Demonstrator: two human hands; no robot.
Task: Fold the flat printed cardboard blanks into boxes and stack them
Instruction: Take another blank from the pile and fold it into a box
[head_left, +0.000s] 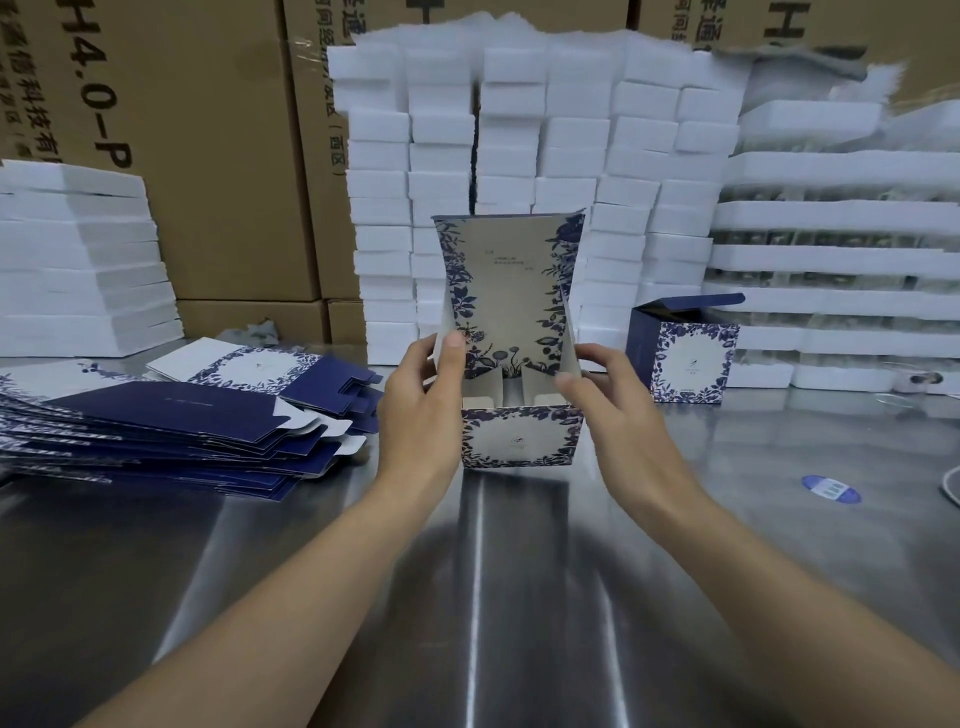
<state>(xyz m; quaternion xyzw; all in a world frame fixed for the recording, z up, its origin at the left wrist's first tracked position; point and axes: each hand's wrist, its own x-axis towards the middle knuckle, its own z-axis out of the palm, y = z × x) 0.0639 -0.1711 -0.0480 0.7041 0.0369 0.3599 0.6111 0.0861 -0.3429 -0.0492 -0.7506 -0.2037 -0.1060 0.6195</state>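
Note:
A half-formed box (519, 439) with blue floral print stands on the steel table (467, 571) in the middle, its tall lid panel upright and its inside flaps showing. My left hand (421, 405) grips the box's left wall, thumb on the upper edge. My right hand (608, 400) holds the right wall, thumb at the near corner. A messy pile of flat navy and floral blanks (171, 431) lies to the left. One folded box (685, 358) with its lid open stands at the right.
Tall stacks of white foam blocks (519, 156) rise right behind the box, more foam trays (831, 260) at the right and white stacks (78, 260) at the left. Brown cartons (208, 156) form the back wall. A blue sticker (830, 488) lies on the table right.

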